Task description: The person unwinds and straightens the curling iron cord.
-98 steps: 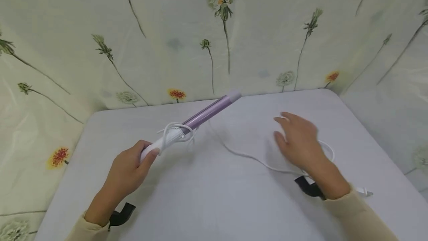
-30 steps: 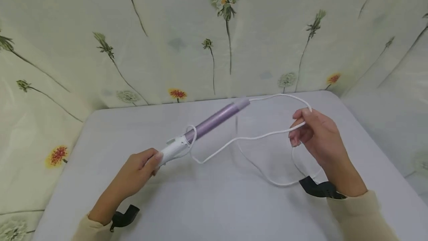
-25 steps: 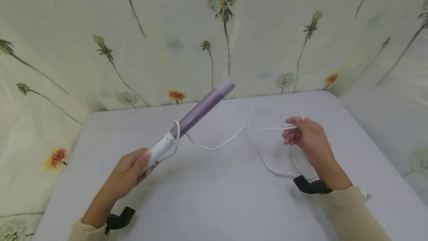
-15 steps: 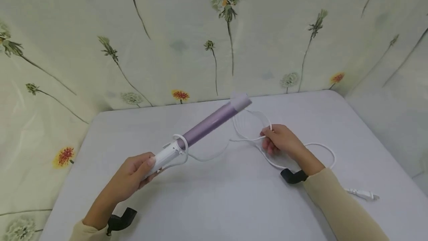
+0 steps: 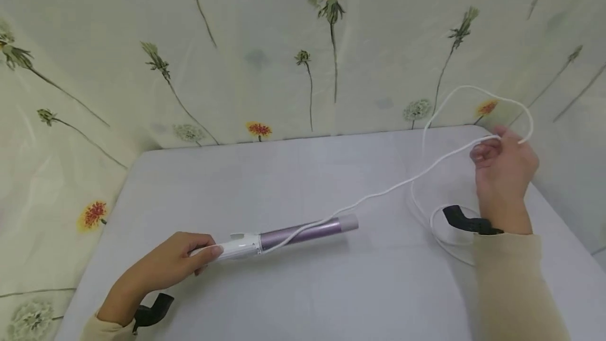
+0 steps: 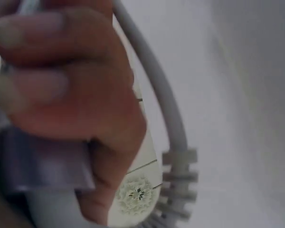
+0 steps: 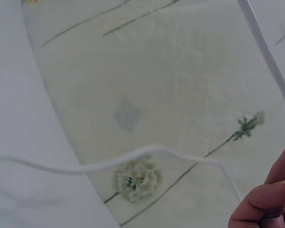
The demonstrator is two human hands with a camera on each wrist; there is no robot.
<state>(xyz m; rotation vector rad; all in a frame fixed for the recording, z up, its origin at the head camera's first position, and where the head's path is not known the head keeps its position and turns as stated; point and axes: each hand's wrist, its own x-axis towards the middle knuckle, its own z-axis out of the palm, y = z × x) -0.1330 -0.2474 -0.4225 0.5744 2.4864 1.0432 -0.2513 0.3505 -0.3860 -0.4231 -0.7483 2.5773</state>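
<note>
A curling iron with a purple barrel (image 5: 307, 236) and a white handle lies nearly level, its tip to the right. My left hand (image 5: 170, 262) grips the handle, thumb along the top. In the left wrist view, curled fingers (image 6: 71, 95) wrap the handle beside the cord's ribbed sleeve (image 6: 179, 185). The white cord (image 5: 385, 191) crosses the barrel near the handle and rises to my right hand (image 5: 506, 167), which pinches it above the right side of the table. Beyond those fingers the cord arches in a large loop. The right wrist view shows fingertips (image 7: 263, 199) at the cord.
More cord is coiled on the white tabletop (image 5: 307, 293) beside the right sleeve (image 5: 511, 278); the plug is out of sight. A flower-printed curtain (image 5: 227, 88) hangs behind and at both sides of the table. Each wrist carries a black mount (image 5: 153, 312).
My right hand has swung right and up, drawing the cord out long. The cord loop round the iron has come off, and the iron has tipped down from its slant to nearly level.
</note>
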